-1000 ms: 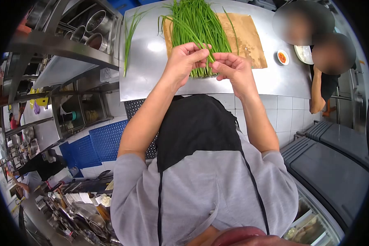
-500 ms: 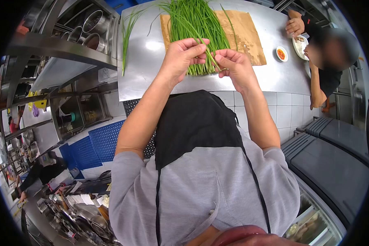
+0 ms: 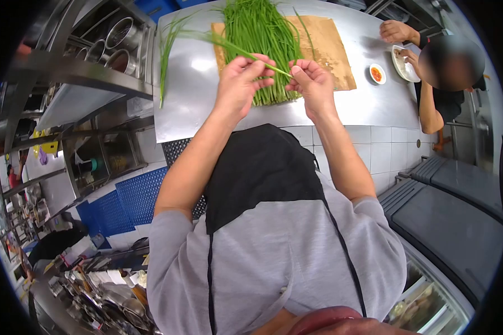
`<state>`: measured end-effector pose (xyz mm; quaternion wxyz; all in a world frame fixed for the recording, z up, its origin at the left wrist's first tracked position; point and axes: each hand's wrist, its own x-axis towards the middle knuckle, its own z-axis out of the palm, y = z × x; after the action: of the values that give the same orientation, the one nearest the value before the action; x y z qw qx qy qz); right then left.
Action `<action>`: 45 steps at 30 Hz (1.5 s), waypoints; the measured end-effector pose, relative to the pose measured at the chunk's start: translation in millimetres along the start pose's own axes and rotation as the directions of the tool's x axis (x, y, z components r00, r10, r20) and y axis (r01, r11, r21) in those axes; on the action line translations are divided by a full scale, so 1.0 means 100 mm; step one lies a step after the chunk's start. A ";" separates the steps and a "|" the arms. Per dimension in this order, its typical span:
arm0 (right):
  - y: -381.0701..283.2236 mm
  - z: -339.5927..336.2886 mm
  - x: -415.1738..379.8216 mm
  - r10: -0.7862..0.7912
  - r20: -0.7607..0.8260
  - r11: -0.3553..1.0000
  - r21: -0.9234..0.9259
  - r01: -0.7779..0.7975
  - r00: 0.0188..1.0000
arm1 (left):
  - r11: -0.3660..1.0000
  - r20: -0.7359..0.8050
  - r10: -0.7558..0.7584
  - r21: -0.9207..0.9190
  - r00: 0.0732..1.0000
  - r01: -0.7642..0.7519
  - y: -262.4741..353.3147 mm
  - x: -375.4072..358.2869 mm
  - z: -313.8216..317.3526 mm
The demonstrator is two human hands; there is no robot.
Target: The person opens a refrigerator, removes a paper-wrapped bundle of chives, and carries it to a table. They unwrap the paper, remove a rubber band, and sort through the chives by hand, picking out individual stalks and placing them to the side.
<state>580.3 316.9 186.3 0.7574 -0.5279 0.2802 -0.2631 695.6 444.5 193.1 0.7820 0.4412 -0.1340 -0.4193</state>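
A thick bundle of green chives lies on a brown paper sheet on the steel table. My left hand and my right hand are held just above the cut ends of the bundle. Both pinch a single chive stalk that runs from my right fingertips across my left fingers and out to the upper left. I wear a grey shirt and a black apron.
A few loose chives lie at the table's left edge. Another person's hands rest by a white plate and a small sauce dish at the right. Shelves with metal pots stand left; grey bins right.
My hands have drawn a little apart and pulled one chive stalk out of the bundle toward the left. The other person's hands have come into view at the plate.
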 end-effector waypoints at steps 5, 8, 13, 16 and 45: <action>-0.06 -0.21 0.16 -0.120 -0.049 0.983 -0.146 0.111 0.992 | 0.989 -0.084 0.113 -0.089 0.990 -0.120 0.04 0.09 -0.25; -0.16 -0.44 0.36 -0.251 -0.075 0.943 -0.244 0.226 0.965 | 0.990 -0.079 0.117 -0.072 0.990 -0.123 0.13 0.12 -0.42; -0.06 -0.84 0.77 -0.368 -0.113 0.543 -0.832 0.115 0.923 | 0.997 -0.044 0.082 -0.010 0.996 -0.083 0.13 0.08 -0.38; 0.21 -1.18 0.79 -0.276 -0.037 0.163 -0.987 0.008 0.961 | 0.998 -0.031 0.061 -0.012 0.998 -0.062 0.10 0.02 -0.36; -0.25 -0.07 -0.23 0.113 0.356 0.879 -0.471 0.074 0.928 | 1.000 -0.110 -0.004 0.017 0.994 0.006 0.22 0.22 -0.33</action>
<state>556.9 321.0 211.4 0.6462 -0.7348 0.1927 -0.0734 740.1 452.1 188.4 0.7833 0.4708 -0.0930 -0.3952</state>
